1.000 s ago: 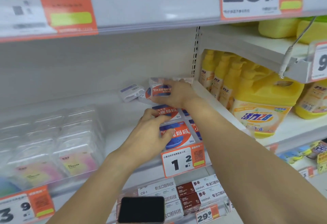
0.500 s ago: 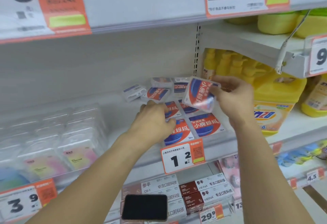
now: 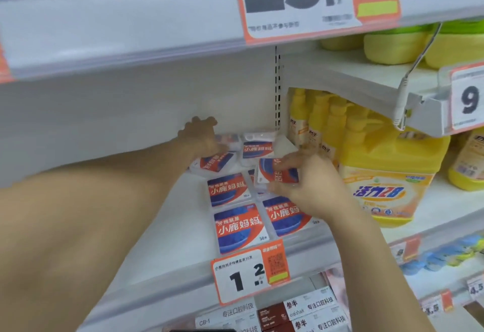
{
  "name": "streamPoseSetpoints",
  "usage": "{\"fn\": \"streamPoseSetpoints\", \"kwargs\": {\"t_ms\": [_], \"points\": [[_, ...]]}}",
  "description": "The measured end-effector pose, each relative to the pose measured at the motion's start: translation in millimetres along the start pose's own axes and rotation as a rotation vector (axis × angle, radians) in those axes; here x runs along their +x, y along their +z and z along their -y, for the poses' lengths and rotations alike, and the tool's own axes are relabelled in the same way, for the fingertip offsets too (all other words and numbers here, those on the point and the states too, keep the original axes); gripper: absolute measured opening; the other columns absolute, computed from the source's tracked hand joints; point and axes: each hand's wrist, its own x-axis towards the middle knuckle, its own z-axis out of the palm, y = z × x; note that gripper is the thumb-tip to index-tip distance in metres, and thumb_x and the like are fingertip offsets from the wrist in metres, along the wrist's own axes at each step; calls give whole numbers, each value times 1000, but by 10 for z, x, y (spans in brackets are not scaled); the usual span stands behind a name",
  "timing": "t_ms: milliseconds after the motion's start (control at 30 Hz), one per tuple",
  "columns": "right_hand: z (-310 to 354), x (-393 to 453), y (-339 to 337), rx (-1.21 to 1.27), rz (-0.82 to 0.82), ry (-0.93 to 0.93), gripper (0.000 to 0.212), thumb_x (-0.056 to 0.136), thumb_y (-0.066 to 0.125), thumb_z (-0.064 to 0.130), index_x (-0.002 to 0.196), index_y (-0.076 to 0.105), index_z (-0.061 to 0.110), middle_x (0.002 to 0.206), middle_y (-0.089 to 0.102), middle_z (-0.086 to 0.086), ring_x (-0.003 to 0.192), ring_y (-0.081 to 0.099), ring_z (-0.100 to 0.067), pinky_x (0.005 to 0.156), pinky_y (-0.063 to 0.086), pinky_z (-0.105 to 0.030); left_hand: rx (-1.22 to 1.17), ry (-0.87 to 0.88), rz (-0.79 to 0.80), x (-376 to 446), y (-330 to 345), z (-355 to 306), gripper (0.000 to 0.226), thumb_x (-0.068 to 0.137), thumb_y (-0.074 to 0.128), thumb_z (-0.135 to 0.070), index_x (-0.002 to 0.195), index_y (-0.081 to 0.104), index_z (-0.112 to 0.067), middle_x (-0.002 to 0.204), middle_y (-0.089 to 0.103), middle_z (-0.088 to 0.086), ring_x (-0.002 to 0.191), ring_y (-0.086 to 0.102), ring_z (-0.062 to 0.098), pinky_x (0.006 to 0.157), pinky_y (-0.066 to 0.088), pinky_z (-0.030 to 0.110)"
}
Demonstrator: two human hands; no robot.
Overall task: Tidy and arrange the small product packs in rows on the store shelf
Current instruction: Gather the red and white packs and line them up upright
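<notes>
I see a white store shelf [image 3: 162, 226] with small red-and-blue product packs lying flat toward its right end. A big yellow detergent jug [image 3: 387, 182] stands on the next shelf bay, just right of the packs, with yellow pump bottles [image 3: 327, 122] behind it. A price tag [image 3: 250, 272] reading 1.2 hangs on the shelf's front edge below the packs. Front-row pack [image 3: 239, 228] and the pack behind it [image 3: 227, 189] lie flat in a column, apart from both hands. My right hand [image 3: 311, 185] has fingers curled round a tilted pack [image 3: 275, 174], held above the right column. My left hand [image 3: 203, 140] reaches to the back; its fingers rest on a skewed pack [image 3: 214, 162], grip unclear through blur.
</notes>
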Motion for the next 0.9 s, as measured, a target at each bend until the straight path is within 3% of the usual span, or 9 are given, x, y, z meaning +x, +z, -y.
{"fn": "streamPoseSetpoints", "kwargs": {"t_ms": [100,233,300,433,567,667,767,833,900], "points": [[-8,17,-42,-1,94,34,42,79,75,45,120,62,43,150,43,3,123,56,-22,83,57,-32,-55,26,128,109,72,75,67,79,72,-50,135,51,-20,132,58,8,104,61,23,85,50,33],[75,17,-12,95,70,108,46,75,74,61,109,54,37,109,56,11,79,61,-8,53,49,-18,-179,71,80,101,10,86,54,77,79,-36,124,64,-13,121,66,8,94,64,21,83,54,32],[101,25,8,122,19,127,48,74,77,59,107,53,34,104,54,11,75,58,-8,50,44,-17,-236,113,38,50,-72,106,49,77,80,-32,122,67,-17,119,67,5,90,66,20,76,54,29],[129,32,-4,278,4,211,62,68,87,45,118,53,32,105,51,12,83,59,-12,57,49,-21,-198,268,-8,-107,-321,168,50,78,79,-25,126,65,-21,127,63,4,99,63,23,80,50,26],[150,7,-21,391,-95,214,79,61,94,34,129,54,29,110,60,11,88,64,-13,63,57,-28,-220,311,135,-375,-543,230,54,75,81,-23,126,64,-27,115,64,-7,93,62,12,78,53,23],[151,-5,-8,457,-166,189,74,62,93,21,127,59,31,119,66,8,97,67,-17,76,62,-41,-288,298,285,-578,-598,243,45,70,79,-42,113,70,-34,109,66,-13,95,64,11,82,55,26],[146,8,7,528,-240,168,71,66,90,13,127,56,27,116,67,6,98,67,-16,80,60,-39,-226,288,243,-705,-572,233,37,74,75,-49,104,73,-28,92,72,-11,81,68,8,78,56,27],[135,29,6,631,-326,199,66,70,88,13,126,53,21,114,67,4,97,66,-14,81,59,-37,-56,269,210,-803,-537,218,36,78,70,-55,96,72,-24,71,71,-10,69,69,9,69,55,26],[108,54,-1,725,-377,218,51,74,85,13,117,58,19,108,70,6,94,68,-11,82,59,-36,68,253,296,-904,-463,189,39,81,65,-57,92,71,-21,68,70,-13,61,70,11,55,52,21]]}}
